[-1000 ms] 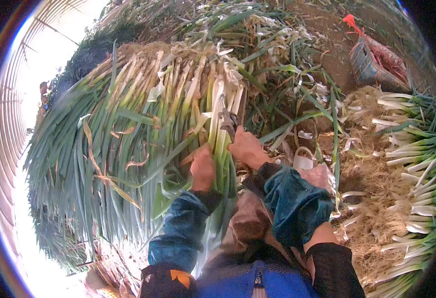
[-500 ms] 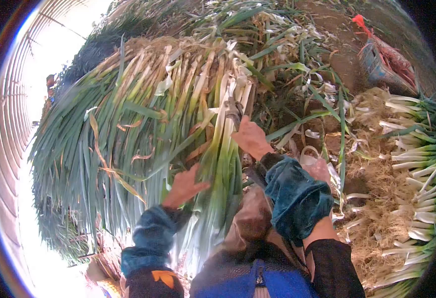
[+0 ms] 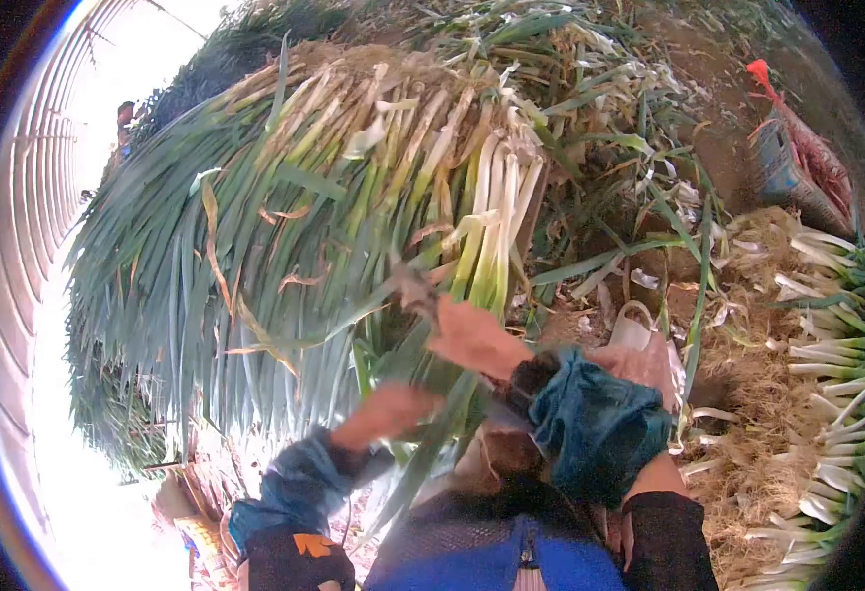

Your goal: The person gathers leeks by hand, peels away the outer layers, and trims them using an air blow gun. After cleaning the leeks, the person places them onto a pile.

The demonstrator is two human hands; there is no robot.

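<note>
My right hand [image 3: 477,340] is closed around a short, dark, blade-like tool [image 3: 415,293], its outline blurred, over the green leaves. Just above it are several bare leeks [image 3: 497,222] with clean white stems, lying at the right end of a big leek pile [image 3: 255,227]. Lower left, my left hand [image 3: 388,412] is smeared by motion beside long green leaves [image 3: 428,448], which hang down towards my lap; whether its fingers grip them I cannot tell.
Along the right edge lies a row of leeks [image 3: 836,379], roots [image 3: 738,463] facing inward. A sack with a red tie [image 3: 802,167] stands at the upper right. Loose leaves and peelings [image 3: 649,187] litter the soil beyond my right arm.
My right hand and the tool have come down and left, from the white stems to the green leaves. My left hand has moved slightly down and right, its spread fingers now blurred.
</note>
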